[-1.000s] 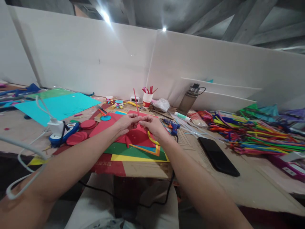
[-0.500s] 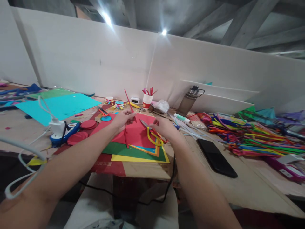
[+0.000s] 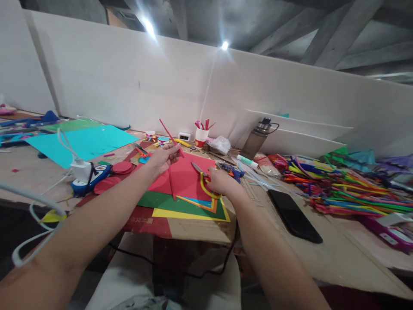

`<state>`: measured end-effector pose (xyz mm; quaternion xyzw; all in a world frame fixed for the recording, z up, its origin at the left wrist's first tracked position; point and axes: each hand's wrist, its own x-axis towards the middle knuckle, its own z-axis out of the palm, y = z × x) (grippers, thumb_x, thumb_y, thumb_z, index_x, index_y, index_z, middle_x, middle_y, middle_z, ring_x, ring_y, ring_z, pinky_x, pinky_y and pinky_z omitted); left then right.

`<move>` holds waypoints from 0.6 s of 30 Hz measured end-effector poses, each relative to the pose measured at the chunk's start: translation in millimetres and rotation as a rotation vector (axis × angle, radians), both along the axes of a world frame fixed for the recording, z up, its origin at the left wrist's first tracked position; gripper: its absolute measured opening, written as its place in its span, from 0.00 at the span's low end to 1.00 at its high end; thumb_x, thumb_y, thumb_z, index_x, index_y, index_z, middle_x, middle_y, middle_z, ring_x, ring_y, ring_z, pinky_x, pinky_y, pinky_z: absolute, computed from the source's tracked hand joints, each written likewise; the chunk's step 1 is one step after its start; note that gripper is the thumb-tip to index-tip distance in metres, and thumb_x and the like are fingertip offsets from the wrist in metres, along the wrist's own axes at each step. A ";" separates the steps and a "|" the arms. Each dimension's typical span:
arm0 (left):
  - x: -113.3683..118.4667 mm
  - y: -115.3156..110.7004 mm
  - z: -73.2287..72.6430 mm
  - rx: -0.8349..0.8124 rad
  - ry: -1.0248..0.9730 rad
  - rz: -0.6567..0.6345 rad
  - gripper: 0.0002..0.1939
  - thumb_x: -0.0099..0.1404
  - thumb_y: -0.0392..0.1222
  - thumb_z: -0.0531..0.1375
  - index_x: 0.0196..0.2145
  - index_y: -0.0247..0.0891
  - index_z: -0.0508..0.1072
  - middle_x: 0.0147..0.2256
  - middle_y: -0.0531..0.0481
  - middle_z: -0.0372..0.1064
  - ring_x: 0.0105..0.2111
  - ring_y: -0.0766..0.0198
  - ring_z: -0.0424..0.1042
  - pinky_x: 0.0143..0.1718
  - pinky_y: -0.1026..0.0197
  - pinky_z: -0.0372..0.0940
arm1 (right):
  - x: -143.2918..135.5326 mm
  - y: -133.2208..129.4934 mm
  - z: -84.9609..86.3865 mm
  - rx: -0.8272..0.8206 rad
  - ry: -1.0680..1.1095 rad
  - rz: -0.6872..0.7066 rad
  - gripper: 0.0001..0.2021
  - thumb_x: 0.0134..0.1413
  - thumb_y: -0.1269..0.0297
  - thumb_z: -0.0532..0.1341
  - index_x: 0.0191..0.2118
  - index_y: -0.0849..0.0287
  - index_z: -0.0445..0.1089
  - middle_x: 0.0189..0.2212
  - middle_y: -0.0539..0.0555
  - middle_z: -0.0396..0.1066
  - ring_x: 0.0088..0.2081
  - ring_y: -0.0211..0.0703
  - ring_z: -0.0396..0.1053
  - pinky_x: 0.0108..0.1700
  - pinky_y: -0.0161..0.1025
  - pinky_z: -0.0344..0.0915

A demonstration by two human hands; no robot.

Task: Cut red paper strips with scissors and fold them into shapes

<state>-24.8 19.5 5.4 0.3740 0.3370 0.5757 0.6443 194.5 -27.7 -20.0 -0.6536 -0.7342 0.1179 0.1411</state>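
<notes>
My left hand pinches a thin red strip, which slants up and to the left above the sheets. A second red strip lies on the red paper below that hand. My right hand is closed on the handles of a pair of scissors with yellow on the grips. The scissors' blades point up and left over the red paper. Green, yellow, orange and blue sheets show beneath the red one. The fingertips of my right hand are partly hidden.
Red paper discs and a blue power strip lie left. A paper cup with pens and a bottle stand behind. To the right are a black phone, a glue stick and many coloured pipe cleaners.
My right hand has moved lower, closing over the scissors' handles. In my left hand the red strip leans further to the left. The view has shifted slightly.
</notes>
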 end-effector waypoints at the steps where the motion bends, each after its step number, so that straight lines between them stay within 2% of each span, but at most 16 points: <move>1: -0.3 0.5 0.1 -0.002 -0.007 0.000 0.05 0.61 0.31 0.64 0.30 0.34 0.70 0.23 0.53 0.72 0.21 0.71 0.71 0.23 0.69 0.64 | -1.0 0.3 0.1 -0.005 -0.014 -0.023 0.18 0.43 0.70 0.67 0.44 0.67 0.70 0.34 0.70 0.74 0.39 0.63 0.74 0.40 0.49 0.67; 4: -1.9 2.1 0.1 -0.004 -0.027 0.004 0.04 0.62 0.30 0.63 0.30 0.34 0.70 0.23 0.53 0.72 0.21 0.72 0.72 0.23 0.69 0.64 | -4.7 0.4 3.0 0.010 -0.040 -0.080 0.18 0.48 0.67 0.63 0.46 0.69 0.70 0.39 0.72 0.74 0.44 0.64 0.73 0.44 0.49 0.67; 7: -4.0 3.0 1.0 -0.004 -0.044 0.006 0.04 0.62 0.30 0.62 0.30 0.34 0.71 0.23 0.54 0.72 0.21 0.71 0.72 0.24 0.69 0.65 | -7.4 -1.0 9.5 0.074 0.044 -0.001 0.16 0.53 0.68 0.58 0.49 0.63 0.70 0.43 0.64 0.75 0.47 0.54 0.72 0.47 0.43 0.66; 9: -5.7 3.6 2.5 -0.003 -0.057 0.012 0.04 0.62 0.31 0.62 0.30 0.34 0.71 0.22 0.54 0.72 0.21 0.71 0.72 0.24 0.69 0.65 | -9.4 -3.2 13.9 0.146 0.240 0.140 0.19 0.53 0.69 0.57 0.52 0.60 0.68 0.42 0.59 0.75 0.44 0.48 0.73 0.45 0.40 0.67; 12: -8.9 6.1 5.7 0.008 -0.091 0.025 0.04 0.62 0.31 0.62 0.29 0.34 0.71 0.22 0.54 0.72 0.20 0.71 0.72 0.23 0.69 0.65 | -13.6 -7.9 17.6 0.278 0.551 0.306 0.27 0.49 0.69 0.59 0.58 0.60 0.63 0.41 0.59 0.73 0.42 0.47 0.72 0.41 0.40 0.68; 14: -11.9 8.4 8.5 0.029 -0.117 0.041 0.05 0.63 0.32 0.62 0.29 0.34 0.71 0.23 0.53 0.73 0.21 0.71 0.72 0.23 0.69 0.65 | -16.4 -11.0 17.8 0.294 0.634 0.333 0.29 0.47 0.68 0.60 0.58 0.59 0.61 0.39 0.58 0.72 0.40 0.46 0.71 0.40 0.40 0.69; 18: -17.8 10.5 14.8 0.075 -0.135 0.075 0.06 0.63 0.34 0.63 0.28 0.34 0.71 0.24 0.53 0.73 0.21 0.73 0.71 0.24 0.70 0.65 | -19.2 -16.6 17.5 0.147 0.655 0.276 0.19 0.53 0.60 0.60 0.51 0.56 0.65 0.30 0.50 0.68 0.26 0.38 0.67 0.28 0.35 0.66</move>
